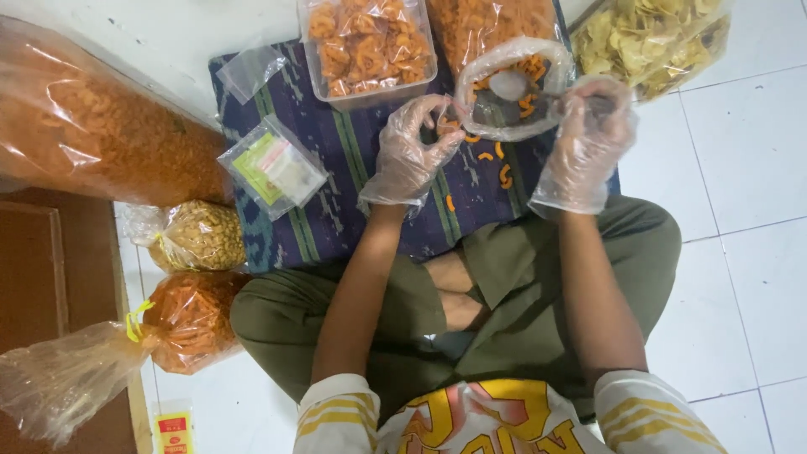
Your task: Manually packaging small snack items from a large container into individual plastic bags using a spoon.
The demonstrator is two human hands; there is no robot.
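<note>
From the head camera, a person sits cross-legged on a white tiled floor (740, 252) with a dark striped cloth (353, 193) spread in front of the knees. Both hands wear thin clear plastic gloves. The left hand (409, 151) is curled, thumb and forefinger pinched together on the near edge of a small clear bag (513, 88), which sits over the far part of the cloth between the two hands and already holds a few orange curled crackers. The right hand (586, 139) grips the bag's other side, its fingers closed on the plastic, though the glare on the gloves makes it hard to say how firmly. A few loose crackers (496, 172) lie on the cloth just below the bag. Beyond the left hand stands a clear plastic tub (367, 46) of the same orange snack, and further right a big bag of pale yellow chips (651, 38). A stack of empty small packets (273, 166) rests on the cloth's left part, with larger tied bags of snacks beside it on the floor. The step in hand looks like filling or portioning one small bag. The next move would call for keeping the mouth of the bag open and steady with one hand while the other carries more pieces in without spilling.
</note>
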